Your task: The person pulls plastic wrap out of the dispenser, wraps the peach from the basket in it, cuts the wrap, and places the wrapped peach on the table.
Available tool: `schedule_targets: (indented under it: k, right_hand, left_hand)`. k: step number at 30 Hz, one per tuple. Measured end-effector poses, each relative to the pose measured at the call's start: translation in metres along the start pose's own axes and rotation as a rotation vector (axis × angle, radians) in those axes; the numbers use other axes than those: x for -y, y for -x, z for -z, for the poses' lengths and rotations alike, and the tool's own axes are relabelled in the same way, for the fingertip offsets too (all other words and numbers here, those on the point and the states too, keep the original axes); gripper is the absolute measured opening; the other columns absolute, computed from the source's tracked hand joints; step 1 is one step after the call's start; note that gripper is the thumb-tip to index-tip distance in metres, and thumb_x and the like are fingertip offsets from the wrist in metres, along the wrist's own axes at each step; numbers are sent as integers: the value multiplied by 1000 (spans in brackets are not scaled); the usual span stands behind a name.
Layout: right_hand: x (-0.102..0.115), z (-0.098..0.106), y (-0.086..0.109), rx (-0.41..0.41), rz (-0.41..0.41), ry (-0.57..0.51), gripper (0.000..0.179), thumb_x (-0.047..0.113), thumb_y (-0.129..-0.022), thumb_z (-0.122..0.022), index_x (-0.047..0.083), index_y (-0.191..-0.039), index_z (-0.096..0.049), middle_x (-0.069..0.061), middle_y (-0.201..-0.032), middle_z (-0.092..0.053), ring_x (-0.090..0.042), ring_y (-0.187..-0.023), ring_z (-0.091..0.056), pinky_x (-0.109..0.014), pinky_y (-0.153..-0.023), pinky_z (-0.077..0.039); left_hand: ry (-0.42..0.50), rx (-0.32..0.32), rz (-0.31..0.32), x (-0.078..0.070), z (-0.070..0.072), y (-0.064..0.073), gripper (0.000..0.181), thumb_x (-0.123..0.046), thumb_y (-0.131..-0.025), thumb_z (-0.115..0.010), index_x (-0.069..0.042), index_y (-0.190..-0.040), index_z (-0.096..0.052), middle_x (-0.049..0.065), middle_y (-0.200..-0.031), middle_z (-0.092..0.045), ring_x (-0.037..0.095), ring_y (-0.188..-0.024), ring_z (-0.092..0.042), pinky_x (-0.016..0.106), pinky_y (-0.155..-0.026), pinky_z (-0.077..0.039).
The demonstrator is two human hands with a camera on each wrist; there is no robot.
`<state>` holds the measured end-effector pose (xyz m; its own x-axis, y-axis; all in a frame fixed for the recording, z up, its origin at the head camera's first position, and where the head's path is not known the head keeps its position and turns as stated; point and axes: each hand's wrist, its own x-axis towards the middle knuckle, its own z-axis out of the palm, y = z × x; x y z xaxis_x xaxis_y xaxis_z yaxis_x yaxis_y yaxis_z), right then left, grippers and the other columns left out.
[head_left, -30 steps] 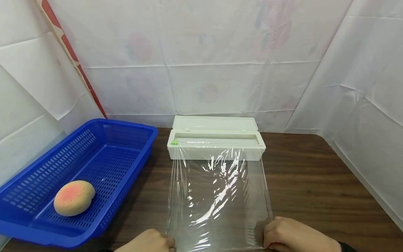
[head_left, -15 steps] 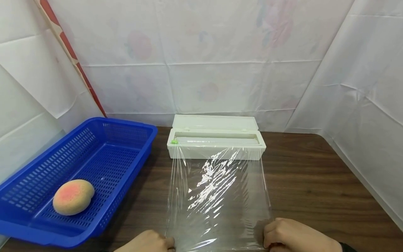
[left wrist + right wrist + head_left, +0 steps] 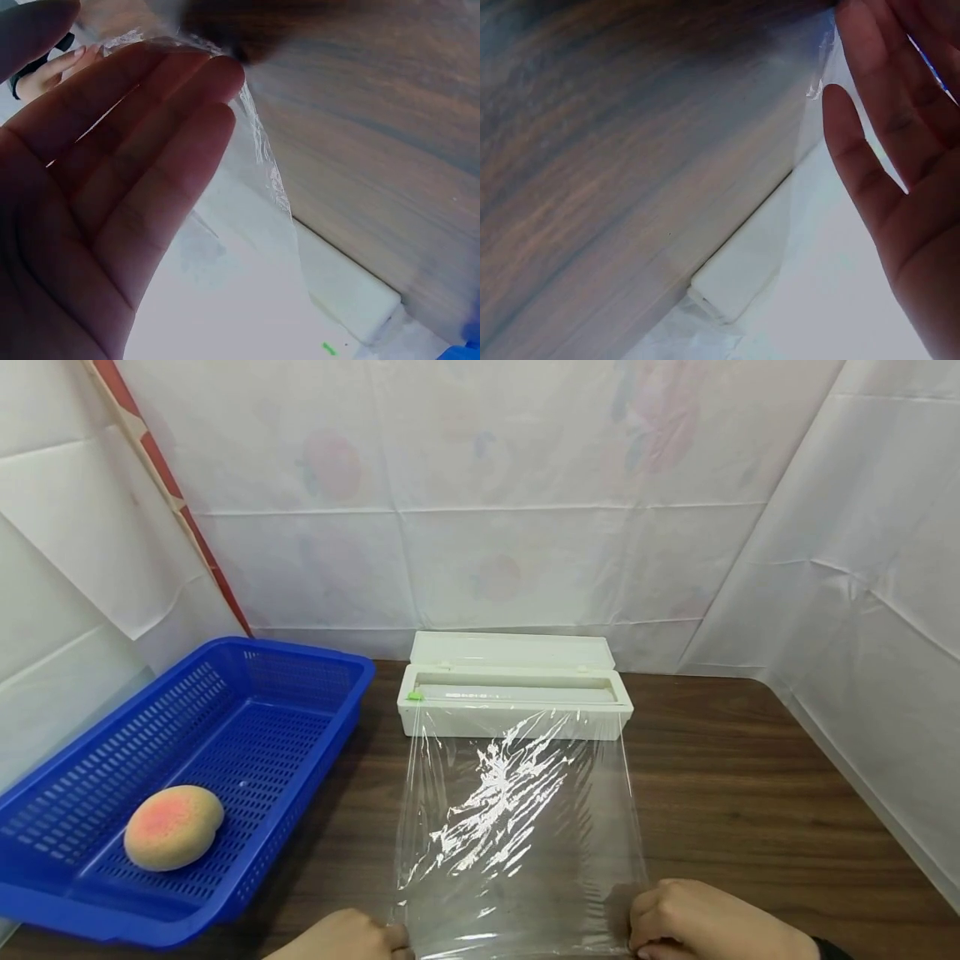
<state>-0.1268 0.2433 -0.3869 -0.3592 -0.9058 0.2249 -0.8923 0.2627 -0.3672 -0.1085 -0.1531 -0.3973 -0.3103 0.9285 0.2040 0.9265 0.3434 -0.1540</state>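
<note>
A clear sheet of plastic wrap stretches from a white wrap dispenser toward the near edge of the head view. My left hand pinches its near left corner, and my right hand pinches the near right corner. The dispenser's lid stands raised, showing the roll inside. A green slider sits at the left end of its front rim. In the left wrist view, the fingers reach to the wrap's edge. The right fingers reach to it in the right wrist view.
At left, a blue plastic basket holds a peach-shaped item, yellow with a pink patch. Dark wood tabletop lies right of the wrap. White sheeting hangs close behind the dispenser and along both sides.
My left hand has shifted slightly left with its corner of the wrap. Glare on the sheet has changed shape. The right hand stays nearly still, and the head view has tilted very slightly.
</note>
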Motion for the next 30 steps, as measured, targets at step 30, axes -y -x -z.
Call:
schedule_targets:
  k: [30]
  right_hand:
    - [0,1,3,11,-34,69,13,16,-86,-60,29,-85,-62,24,-78,-46,11,-74,-42,-7,-70,-34]
  left_hand:
    - [-50,1,-30,3,4,4,4,-34,-68,-59,-30,-70,-58,-19,-68,-47,-8,-52,-32,11,-39,-21]
